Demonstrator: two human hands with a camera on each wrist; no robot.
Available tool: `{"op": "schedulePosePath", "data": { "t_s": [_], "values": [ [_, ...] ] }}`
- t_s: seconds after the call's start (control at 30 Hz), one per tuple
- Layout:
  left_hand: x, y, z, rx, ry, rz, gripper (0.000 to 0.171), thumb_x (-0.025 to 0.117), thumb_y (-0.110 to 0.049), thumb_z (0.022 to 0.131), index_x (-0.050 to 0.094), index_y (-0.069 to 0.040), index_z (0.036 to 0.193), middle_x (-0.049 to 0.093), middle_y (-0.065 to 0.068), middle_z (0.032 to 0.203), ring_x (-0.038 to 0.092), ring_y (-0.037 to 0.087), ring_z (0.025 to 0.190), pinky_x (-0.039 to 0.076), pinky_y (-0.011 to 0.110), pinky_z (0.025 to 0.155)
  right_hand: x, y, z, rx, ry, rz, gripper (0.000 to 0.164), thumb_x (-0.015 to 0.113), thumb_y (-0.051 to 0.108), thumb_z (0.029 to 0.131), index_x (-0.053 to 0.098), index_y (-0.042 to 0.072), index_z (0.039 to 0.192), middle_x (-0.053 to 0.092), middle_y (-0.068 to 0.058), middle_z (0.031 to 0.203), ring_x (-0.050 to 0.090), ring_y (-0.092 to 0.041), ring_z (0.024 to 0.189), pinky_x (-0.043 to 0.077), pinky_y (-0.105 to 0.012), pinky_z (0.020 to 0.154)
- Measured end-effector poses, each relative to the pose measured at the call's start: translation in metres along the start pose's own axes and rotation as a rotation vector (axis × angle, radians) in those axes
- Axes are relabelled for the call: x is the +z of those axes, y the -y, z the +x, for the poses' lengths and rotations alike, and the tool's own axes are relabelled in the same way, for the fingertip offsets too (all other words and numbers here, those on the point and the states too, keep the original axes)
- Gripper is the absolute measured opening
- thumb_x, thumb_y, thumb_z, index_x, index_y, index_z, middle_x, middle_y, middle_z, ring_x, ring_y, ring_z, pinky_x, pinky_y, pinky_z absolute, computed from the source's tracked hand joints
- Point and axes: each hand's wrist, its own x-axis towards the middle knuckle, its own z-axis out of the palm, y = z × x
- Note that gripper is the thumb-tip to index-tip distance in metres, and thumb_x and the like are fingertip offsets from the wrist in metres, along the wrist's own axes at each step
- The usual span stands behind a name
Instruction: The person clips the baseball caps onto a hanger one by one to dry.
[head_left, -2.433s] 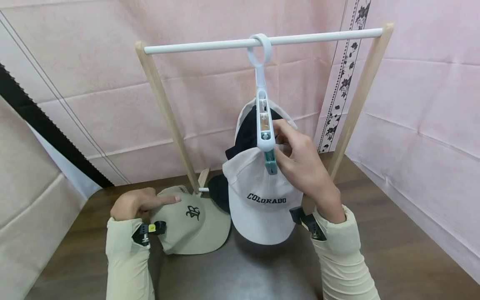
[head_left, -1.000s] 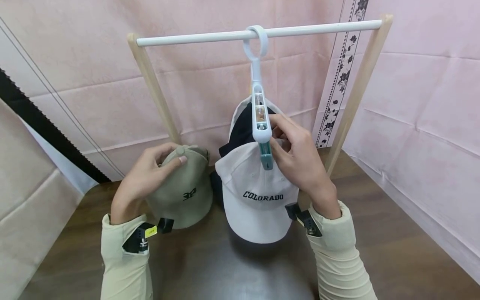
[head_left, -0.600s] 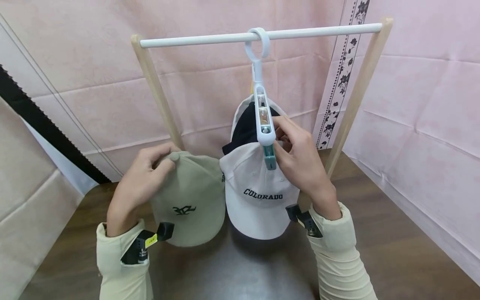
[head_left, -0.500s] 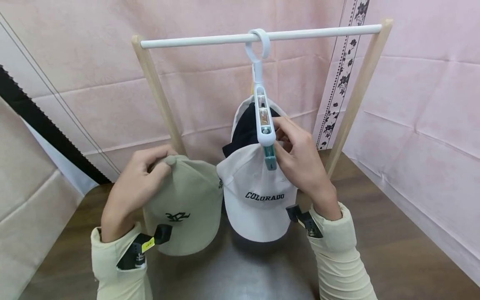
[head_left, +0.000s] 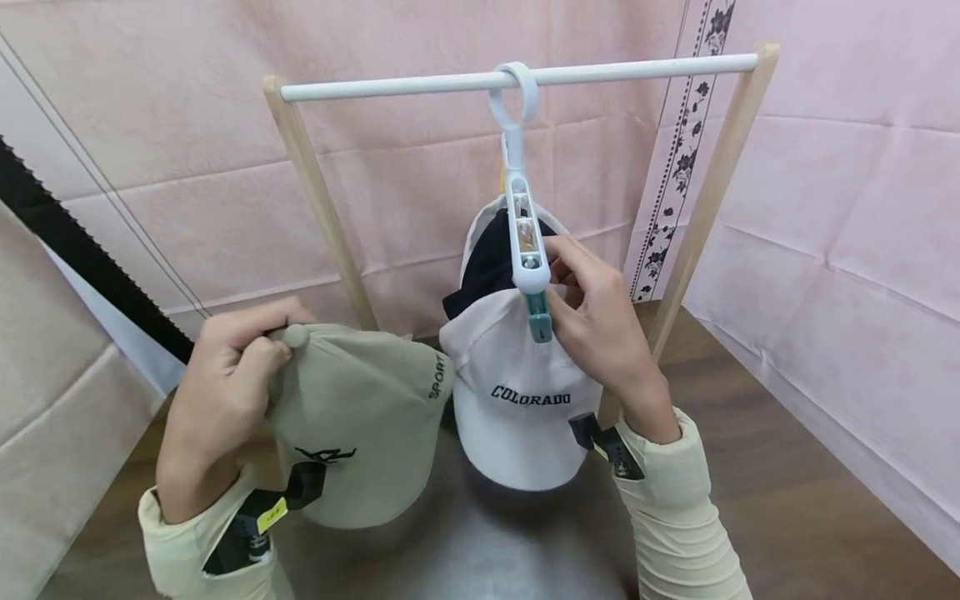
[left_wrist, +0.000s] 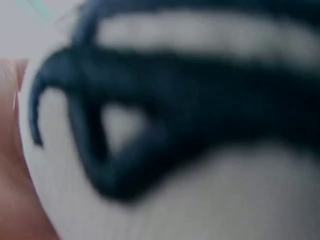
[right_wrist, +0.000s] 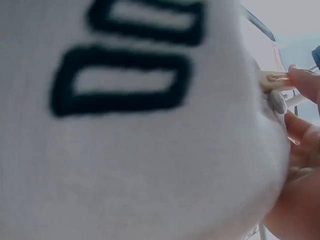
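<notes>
My left hand (head_left: pixel 228 387) pinches a sage-green baseball cap (head_left: pixel 367 400) by the top button of its crown. The cap's brim points down toward me, and its side overlaps the white cap in the head view. Its dark embroidery (left_wrist: pixel 135 90) fills the left wrist view, blurred. A white "COLORADO" cap (head_left: pixel 517 433) hangs under a white clip hanger (head_left: pixel 519 200) with a teal clip (head_left: pixel 538 321) at its front. My right hand (head_left: pixel 603 325) is at the hanger's side; in the right wrist view its fingertips pinch a beige clip (right_wrist: pixel 275 80) beside the white cap's button (right_wrist: pixel 278 102).
The hanger's ring loops over a white rod (head_left: pixel 637 71) between wooden posts (head_left: pixel 712 192). A black cap (head_left: pixel 487 262) and another white cap (head_left: pixel 472 229) hang behind. The brown table (head_left: pixel 787 467) lies below, with pink cloth (head_left: pixel 420 192) around it.
My left hand, earlier with its thumb or finger laid on the green cap on the table, has gripped it by the crown, raised it and drawn it left. The right hand stays at the hanger.
</notes>
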Motion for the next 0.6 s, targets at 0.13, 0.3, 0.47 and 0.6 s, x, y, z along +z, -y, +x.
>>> {"op": "schedulePosePath", "data": {
  "t_s": [0.13,0.3,0.47,0.6],
  "values": [
    [0.006,-0.003,0.002,0.052,0.014,-0.078,0.044,0.034,0.016,0.088,0.066,-0.012,0.077,0.047,-0.002,0.062,0.044,0.009,0.049,0.029,0.028,0.04,0.001,0.002,0.001,0.028,-0.002,0.051,0.026,0.069,-0.003,0.098,0.069,0.001,0.124,0.063,-0.01,0.098,0.06,-0.02,0.083,0.052,-0.023,0.07],
    [0.021,-0.008,0.009,0.058,0.061,-0.044,0.042,0.042,0.01,0.09,0.069,-0.02,0.08,0.054,-0.003,0.064,0.046,0.01,0.052,0.035,0.027,0.046,0.0,0.005,0.0,0.066,-0.006,0.095,0.032,0.067,-0.003,0.099,0.065,-0.001,0.131,0.064,-0.012,0.105,0.062,-0.022,0.087,0.055,-0.021,0.075],
    [0.033,-0.009,0.012,0.056,0.066,-0.046,0.038,0.045,0.006,0.093,0.072,-0.02,0.085,0.061,-0.003,0.073,0.052,0.014,0.061,0.04,0.028,0.055,-0.003,0.01,-0.002,0.036,-0.054,0.109,0.034,0.064,-0.001,0.099,0.064,0.0,0.133,0.06,-0.009,0.111,0.059,-0.021,0.093,0.052,-0.023,0.079],
    [0.039,-0.006,0.012,0.05,0.077,-0.036,0.033,0.048,0.003,0.098,0.074,-0.016,0.094,0.068,-0.004,0.088,0.059,0.015,0.074,0.045,0.026,0.068,-0.006,0.014,-0.004,-0.044,-0.071,0.058,0.025,0.065,0.005,0.1,0.067,-0.001,0.124,0.061,-0.008,0.111,0.055,-0.019,0.096,0.047,-0.027,0.082]
  ]
}}
